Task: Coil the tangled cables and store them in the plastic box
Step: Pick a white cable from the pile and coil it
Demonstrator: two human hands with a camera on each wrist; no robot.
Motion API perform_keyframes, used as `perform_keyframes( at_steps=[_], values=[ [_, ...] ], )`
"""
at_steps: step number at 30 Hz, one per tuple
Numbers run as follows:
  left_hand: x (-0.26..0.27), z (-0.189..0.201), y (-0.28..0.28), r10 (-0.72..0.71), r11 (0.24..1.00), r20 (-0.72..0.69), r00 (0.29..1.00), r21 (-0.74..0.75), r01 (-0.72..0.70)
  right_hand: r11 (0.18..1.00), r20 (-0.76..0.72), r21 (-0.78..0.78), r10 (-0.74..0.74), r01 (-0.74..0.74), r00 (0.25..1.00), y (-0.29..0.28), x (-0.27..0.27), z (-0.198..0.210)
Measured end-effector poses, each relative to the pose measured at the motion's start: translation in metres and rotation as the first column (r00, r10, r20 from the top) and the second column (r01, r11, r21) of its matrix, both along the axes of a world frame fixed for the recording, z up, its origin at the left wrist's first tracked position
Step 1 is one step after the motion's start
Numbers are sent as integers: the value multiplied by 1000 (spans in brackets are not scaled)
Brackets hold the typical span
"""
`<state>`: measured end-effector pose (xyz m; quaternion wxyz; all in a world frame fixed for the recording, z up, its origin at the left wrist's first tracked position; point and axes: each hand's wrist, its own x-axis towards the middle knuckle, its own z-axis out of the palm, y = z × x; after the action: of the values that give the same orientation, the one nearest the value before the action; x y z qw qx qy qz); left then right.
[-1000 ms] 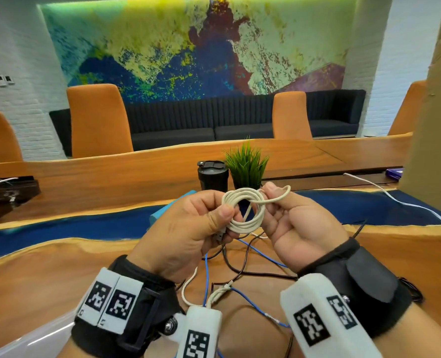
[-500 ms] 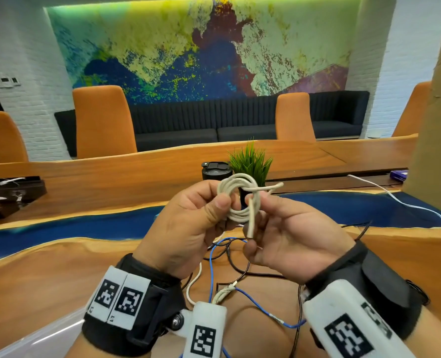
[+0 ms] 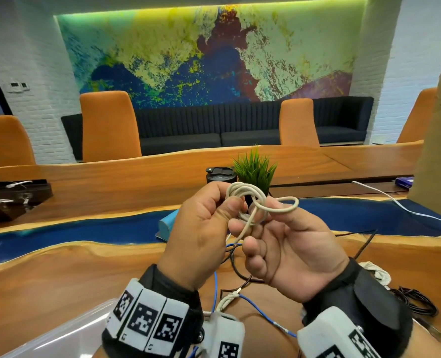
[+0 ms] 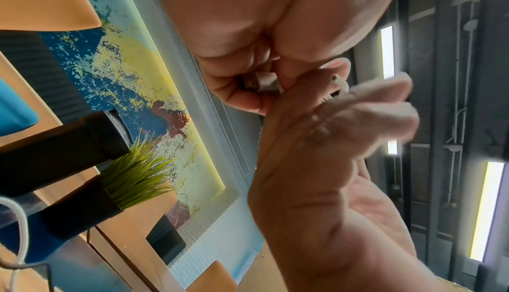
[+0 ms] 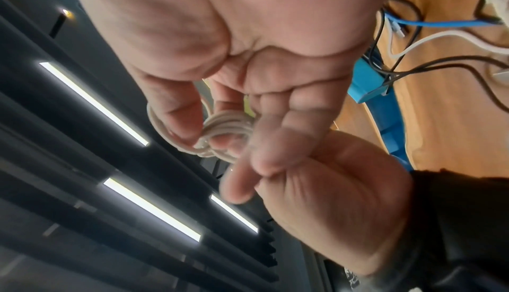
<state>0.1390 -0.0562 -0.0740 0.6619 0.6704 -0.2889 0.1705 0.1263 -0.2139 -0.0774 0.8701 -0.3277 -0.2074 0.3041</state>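
Left hand (image 3: 201, 236) fingers (image 3: 236, 202) pinch the white cable coil (image 3: 245, 195); right hand (image 3: 291, 251) loops its tail between them; tucking likely follows.

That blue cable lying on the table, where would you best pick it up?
Probably at the bare blue cable stretch between the wrists, pinched from above: there it lies flat and alone on the wooden table. Farther back it crosses the black cables.

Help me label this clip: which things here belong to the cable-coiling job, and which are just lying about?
Job:
- white cable, coiled, held by left hand and right hand
- blue cable and black cable, loose on the table
- plastic box, near left

Lying about:
- potted plant
- black tumbler
- orange chairs
- sofa
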Motion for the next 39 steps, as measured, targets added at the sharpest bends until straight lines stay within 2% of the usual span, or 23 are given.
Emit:
perform_keyframes(
  at_steps=[4,6,8,11,13,14,16,17,18,19,22,25,27,30,33,36,39],
  values=[
    [0,0,-1,24,999,41,999,23,-25,972,0,184,149,-147,989,5,1,-1],
    [2,0,0,37,999,19,999,8,-37,970,-23,205,134,-127,991,5,1,-2],
    [3,-1,2,50,998,-12,999,-22,-50,981,-18,183,61,-57,998,5,0,-1],
    [6,1,9,117,990,-33,993,-77,-119,972,89,-27,-229,232,969,5,-1,2],
    [7,3,10,132,975,-82,988,-167,-144,854,298,-264,-370,449,880,5,-2,3],
    [7,5,11,117,963,-123,986,-230,-143,760,444,-372,-359,533,821,6,-3,2],
    [5,11,12,54,926,-203,978,-356,-125,493,721,-523,-179,695,670,7,-6,1],
    [5,14,13,25,910,-230,973,-398,-117,353,804,-543,-41,762,593,6,-6,1],
    [6,16,15,2,897,-252,968,-428,-113,246,843,-533,72,810,533,4,-7,2],
    [6,18,17,-17,887,-273,962,-448,-111,176,863,-505,142,845,485,1,-7,5],
    [5,19,17,-85,860,-325,942,-501,-95,61,890,-419,223,906,397,-11,-5,12],
    [2,19,12,-197,847,-363,911,-531,-28,18,858,-447,290,894,423,-19,-6,16],
    [-2,21,13,-320,841,-373,871,-536,79,-20,862,-414,313,910,399,-19,-6,16],
    [-6,21,17,-375,887,-390,841,-414,204,-72,917,-308,244,949,316,-20,1,14],
    [-9,19,16,-229,973,-330,916,-80,214,-70,958,-230,162,971,239,-19,7,10],
    [-12,17,13,-94,964,-245,965,221,150,-78,988,-123,80,989,130,-22,4,16],
    [-13,14,9,-66,946,-265,962,290,145,-77,998,-6,54,997,10,-24,-3,21]
  ],
)
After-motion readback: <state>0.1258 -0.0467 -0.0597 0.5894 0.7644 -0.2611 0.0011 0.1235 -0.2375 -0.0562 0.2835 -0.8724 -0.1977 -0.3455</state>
